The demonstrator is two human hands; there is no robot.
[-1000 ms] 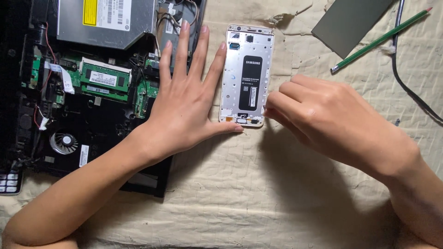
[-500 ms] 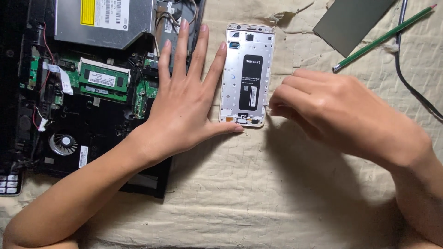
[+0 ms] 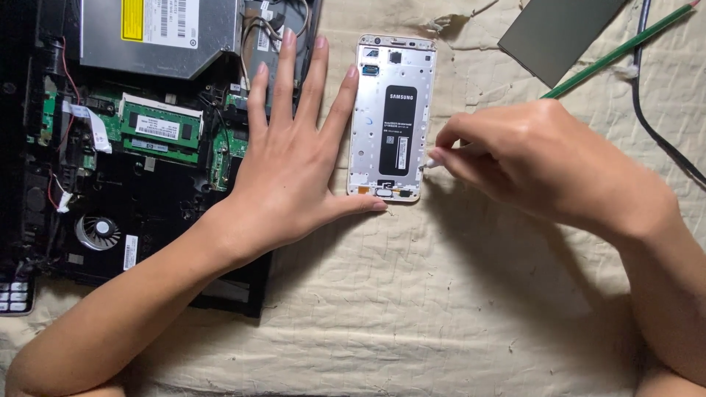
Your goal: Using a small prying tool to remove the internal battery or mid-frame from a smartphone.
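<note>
Cream cloth (image 3: 441, 294) bears an opened phone (image 3: 392, 117); left hand (image 3: 294, 169) flat, right hand (image 3: 529, 169) pinching something hidden.

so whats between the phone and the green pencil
In the head view, the right hand lies between the phone and the green pencil, its fingertips pinching a small tool at the phone's right edge; above it is bare cream cloth.

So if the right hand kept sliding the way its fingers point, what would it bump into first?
Most likely the phone. The right hand points left, its fingertips pinching something small right beside the phone's right edge, near the bottom. Whether they already touch it is hard to tell.
</note>
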